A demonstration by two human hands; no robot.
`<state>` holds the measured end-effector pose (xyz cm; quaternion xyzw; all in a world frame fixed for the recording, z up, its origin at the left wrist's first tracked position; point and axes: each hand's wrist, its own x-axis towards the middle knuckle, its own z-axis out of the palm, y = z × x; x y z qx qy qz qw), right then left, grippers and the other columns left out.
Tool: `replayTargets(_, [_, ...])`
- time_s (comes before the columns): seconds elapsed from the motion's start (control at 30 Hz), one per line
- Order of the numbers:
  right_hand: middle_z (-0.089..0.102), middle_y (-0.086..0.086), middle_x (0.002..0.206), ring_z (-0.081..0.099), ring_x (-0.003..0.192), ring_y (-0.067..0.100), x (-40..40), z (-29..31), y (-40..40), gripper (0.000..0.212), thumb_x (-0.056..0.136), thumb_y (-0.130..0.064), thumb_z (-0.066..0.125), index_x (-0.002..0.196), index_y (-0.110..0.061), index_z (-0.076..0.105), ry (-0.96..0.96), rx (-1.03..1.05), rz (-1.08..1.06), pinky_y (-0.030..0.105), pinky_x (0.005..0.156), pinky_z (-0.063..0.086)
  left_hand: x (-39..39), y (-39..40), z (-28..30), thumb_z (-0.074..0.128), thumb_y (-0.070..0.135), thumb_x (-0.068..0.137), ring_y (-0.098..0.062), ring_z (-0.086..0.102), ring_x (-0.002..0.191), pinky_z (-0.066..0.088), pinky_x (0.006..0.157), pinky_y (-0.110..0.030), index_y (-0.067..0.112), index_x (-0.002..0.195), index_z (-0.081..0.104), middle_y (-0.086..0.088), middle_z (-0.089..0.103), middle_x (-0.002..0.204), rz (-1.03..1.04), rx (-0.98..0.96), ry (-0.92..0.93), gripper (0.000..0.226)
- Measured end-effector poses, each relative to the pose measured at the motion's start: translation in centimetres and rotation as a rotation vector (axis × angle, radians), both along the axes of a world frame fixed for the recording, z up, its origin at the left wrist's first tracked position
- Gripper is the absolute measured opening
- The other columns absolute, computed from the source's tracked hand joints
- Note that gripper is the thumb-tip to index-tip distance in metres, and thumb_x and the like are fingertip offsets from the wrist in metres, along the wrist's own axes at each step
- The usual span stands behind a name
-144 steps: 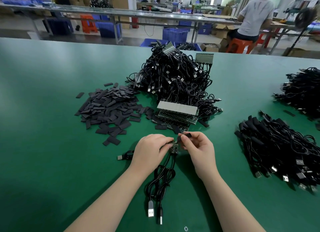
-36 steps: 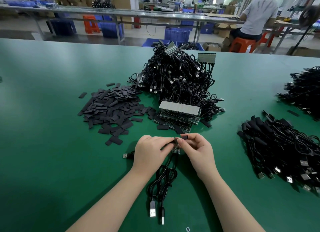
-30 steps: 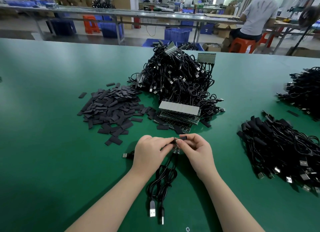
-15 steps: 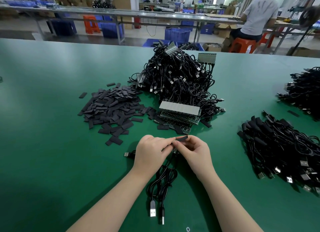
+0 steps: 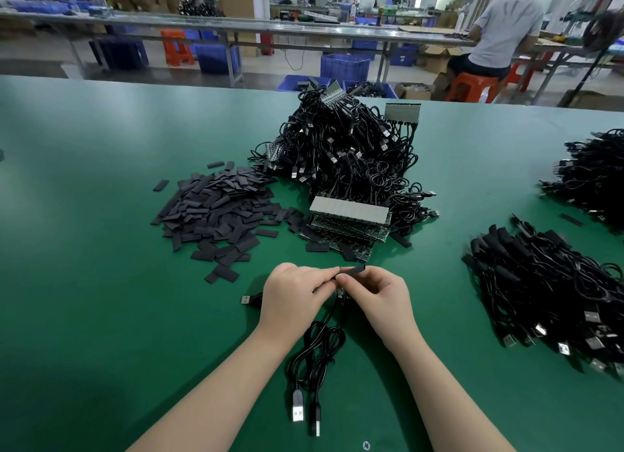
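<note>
Both forearms angle in and the hands meet low over the bench [image 5: 101,316], knuckles up. Left hand [image 5: 293,296]: fingers curled, tips pinching the left end of the sleeve [image 5: 354,269]. Right hand [image 5: 380,298]: fingers curled, pinching the same sleeve from below. The sleeve is level, just above the bench. Cable [image 5: 317,350] runs from under the hands toward the body.

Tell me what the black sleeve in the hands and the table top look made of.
The black sleeve looks like thin matte plastic or rubber, perhaps heat-shrink tubing: flat, dull, no glare. The table top seems a green rubbery mat, smooth and semi-matte, with soft broad sheen.
</note>
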<state>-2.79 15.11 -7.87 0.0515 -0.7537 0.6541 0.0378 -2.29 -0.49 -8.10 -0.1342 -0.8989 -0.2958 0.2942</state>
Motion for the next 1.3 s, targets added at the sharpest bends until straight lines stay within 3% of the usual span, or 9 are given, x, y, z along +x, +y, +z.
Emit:
replayTargets(0.4, [0.075,-0.006,0.081,0.066,0.074,0.006,-0.2,-0.4,-0.1,0.014,0.083,-0.024,0.08,0.086,-0.037,0.075,0.051,0.077,-0.001,0.028,0.069,0.054,-0.2,0.0,-0.1,0.069,0.02,0.08,-0.012,0.063,0.063,0.048,0.069,-0.028,0.02,0.099,0.078,0.009,0.075,0.078,-0.012,0.009,0.01,0.021])
replayTargets(0.53, [0.068,-0.03,0.092,0.066,0.084,-0.005,0.4,-0.8,-0.6,0.056,0.086,-0.026,0.077,0.131,-0.048,0.053,0.195,0.224,-0.1,0.005,0.076,0.046,-0.2,0.0,0.1,0.077,0.016,0.078,-0.013,0.063,0.065,0.046,0.073,-0.023,0.019,0.1,0.078,0.008,0.075,0.08,0.039,0.045,-0.015,0.022])
replayTargets(0.63, [0.059,-0.039,0.097,0.065,0.088,-0.008,0.7,-0.8,-0.9,0.066,0.089,-0.028,0.073,0.134,-0.06,0.036,0.244,0.335,-0.09,0.005,0.075,0.046,-0.1,0.0,0.2,0.08,0.013,0.078,-0.015,0.064,0.067,0.045,0.074,-0.025,0.018,0.101,0.078,0.006,0.075,0.082,0.042,0.049,-0.027,0.024])
replayTargets(0.7, [0.058,-0.037,0.099,0.064,0.09,-0.008,0.8,-0.8,-0.9,0.069,0.089,-0.028,0.072,0.135,-0.061,0.033,0.258,0.367,-0.124,0.013,0.073,0.049,0.0,0.0,0.3,0.08,0.014,0.078,-0.016,0.064,0.067,0.045,0.074,-0.024,0.017,0.101,0.078,0.005,0.075,0.081,0.041,0.049,-0.032,0.024])
replayTargets(0.83, [0.058,-0.037,0.099,0.065,0.089,-0.007,0.9,-1.0,-0.8,0.064,0.09,-0.026,0.072,0.135,-0.058,0.039,0.275,0.387,-0.137,0.021,0.08,0.053,0.0,0.1,0.5,0.081,0.014,0.077,-0.016,0.063,0.066,0.044,0.073,-0.023,0.017,0.1,0.078,0.004,0.075,0.079,0.04,0.044,-0.037,0.024])
replayTargets(1.03, [0.065,-0.029,0.095,0.064,0.085,-0.007,0.5,-1.3,-0.5,0.054,0.091,-0.027,0.071,0.138,-0.041,0.051,0.247,0.383,-0.155,0.008,0.075,0.047,0.0,0.1,0.5,0.081,0.013,0.077,-0.018,0.06,0.063,0.047,0.071,-0.027,0.015,0.103,0.077,0.004,0.073,0.074,-0.002,0.04,-0.055,0.027])
replayTargets(1.2, [0.068,-0.03,0.09,0.065,0.078,-0.001,0.4,-1.5,-0.3,0.048,0.091,-0.026,0.071,0.136,-0.035,0.058,0.203,0.372,-0.148,0.014,0.074,0.051,0.1,0.0,0.5,0.08,0.015,0.077,-0.018,0.059,0.063,0.038,0.073,-0.018,0.015,0.103,0.077,0.005,0.073,0.073,-0.022,0.038,-0.054,0.026])
replayTargets(1.3, [0.065,-0.038,0.088,0.065,0.076,0.0,0.4,-1.5,-0.3,0.049,0.091,-0.024,0.071,0.136,-0.035,0.057,0.199,0.381,-0.133,0.015,0.072,0.051,0.2,0.0,0.5,0.078,0.015,0.078,-0.02,0.06,0.063,0.041,0.074,-0.022,0.014,0.103,0.077,0.004,0.073,0.074,-0.038,0.013,-0.06,0.025])
